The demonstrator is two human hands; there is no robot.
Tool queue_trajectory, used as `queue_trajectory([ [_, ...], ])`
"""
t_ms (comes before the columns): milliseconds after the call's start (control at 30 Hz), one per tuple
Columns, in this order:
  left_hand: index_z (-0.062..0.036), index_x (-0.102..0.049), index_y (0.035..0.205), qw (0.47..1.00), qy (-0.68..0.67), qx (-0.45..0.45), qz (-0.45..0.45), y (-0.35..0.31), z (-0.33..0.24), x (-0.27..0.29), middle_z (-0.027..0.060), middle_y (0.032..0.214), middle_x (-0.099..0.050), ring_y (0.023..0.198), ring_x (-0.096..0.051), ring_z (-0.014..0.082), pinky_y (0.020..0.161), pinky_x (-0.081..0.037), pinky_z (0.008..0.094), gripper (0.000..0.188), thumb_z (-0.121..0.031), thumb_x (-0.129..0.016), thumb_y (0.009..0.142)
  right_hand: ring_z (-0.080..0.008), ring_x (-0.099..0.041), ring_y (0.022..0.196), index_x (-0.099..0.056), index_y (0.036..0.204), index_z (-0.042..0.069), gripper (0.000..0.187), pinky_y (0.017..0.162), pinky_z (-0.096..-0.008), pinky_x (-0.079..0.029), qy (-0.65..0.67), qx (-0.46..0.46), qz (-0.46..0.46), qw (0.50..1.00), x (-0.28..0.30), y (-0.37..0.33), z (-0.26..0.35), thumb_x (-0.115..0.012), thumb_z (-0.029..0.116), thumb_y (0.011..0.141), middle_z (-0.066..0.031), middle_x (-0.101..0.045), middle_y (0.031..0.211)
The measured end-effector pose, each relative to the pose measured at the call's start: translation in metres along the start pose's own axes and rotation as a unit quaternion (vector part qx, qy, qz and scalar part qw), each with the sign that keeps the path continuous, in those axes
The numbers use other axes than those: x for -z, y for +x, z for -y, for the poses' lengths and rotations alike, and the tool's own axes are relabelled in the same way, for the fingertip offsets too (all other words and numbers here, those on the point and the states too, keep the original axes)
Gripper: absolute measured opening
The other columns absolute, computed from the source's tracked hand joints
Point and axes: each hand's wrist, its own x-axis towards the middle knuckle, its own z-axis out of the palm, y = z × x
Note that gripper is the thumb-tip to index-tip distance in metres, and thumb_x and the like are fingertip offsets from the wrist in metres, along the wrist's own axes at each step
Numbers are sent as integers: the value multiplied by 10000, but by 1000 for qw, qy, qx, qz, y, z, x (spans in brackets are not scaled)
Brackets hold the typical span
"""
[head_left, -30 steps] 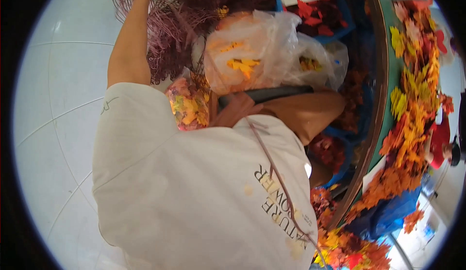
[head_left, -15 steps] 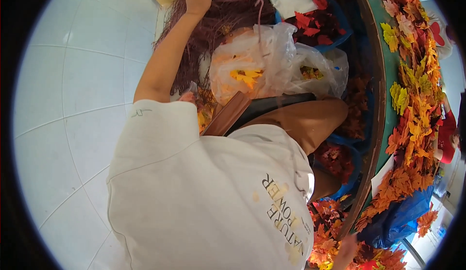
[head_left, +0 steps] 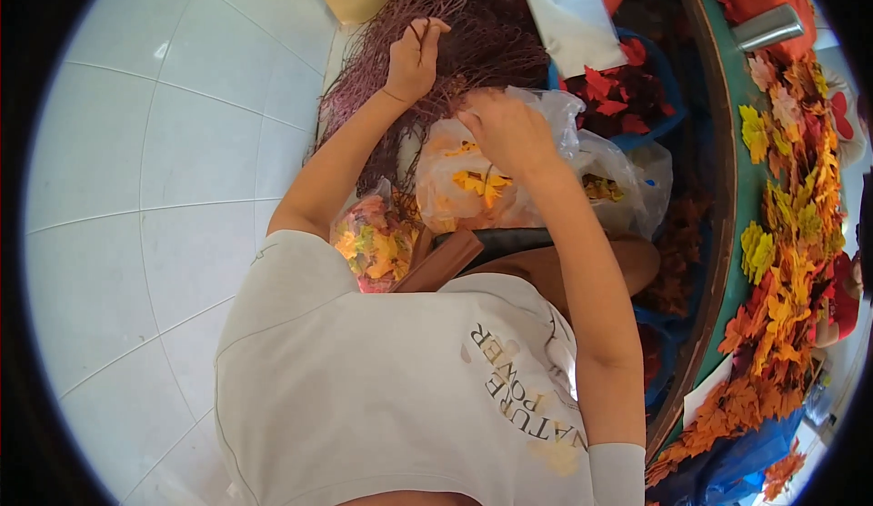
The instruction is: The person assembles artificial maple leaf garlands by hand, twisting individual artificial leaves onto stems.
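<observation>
Fingers curled narrow, the left hand (head_left: 414,65) sits over the purple twig bundle (head_left: 496,20) at top centre; whether it pinches a stem I cannot tell. The right hand (head_left: 511,133) bends its fingers at the bundle's lower edge, grip unclear, above a plastic bag (head_left: 441,183). At right, the table (head_left: 746,194) carries orange leaves (head_left: 787,297).

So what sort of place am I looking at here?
Probably a workshop or stall for decorative foliage: autumn-coloured leaves spread along a green tabletop, red leaves in a blue container, and a mass of purplish twigs.
</observation>
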Motion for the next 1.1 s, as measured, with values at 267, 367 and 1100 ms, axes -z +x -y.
queue_trajectory([
  [267,-61,-581,939,997,3,72,8,17,29,3,42,548,-499,479,-516,122,485,-423,257,228,-230,-432,972,-234,-559,721,-558,940,50,168,623,-349,-469,448,101,-192,867,-66,-1,-14,-536,214,909,-40,-526,730],
  [367,-2,-493,991,968,-193,160,18,20,35,-1,20,484,-423,351,-412,96,382,-417,244,283,-250,-357,992,-121,-448,596,-535,987,54,171,526,-260,-403,835,-41,-71,545,-60,-2,-7,-494,215,946,27,-404,629],
  [1100,30,-551,907,848,351,127,-378,103,220,225,218,884,-624,782,-607,342,695,-471,413,270,-234,-493,906,0,-203,378,-528,961,49,152,326,-167,-129,597,-282,-289,694,14,-375,-99,-457,184,961,73,-269,522],
])
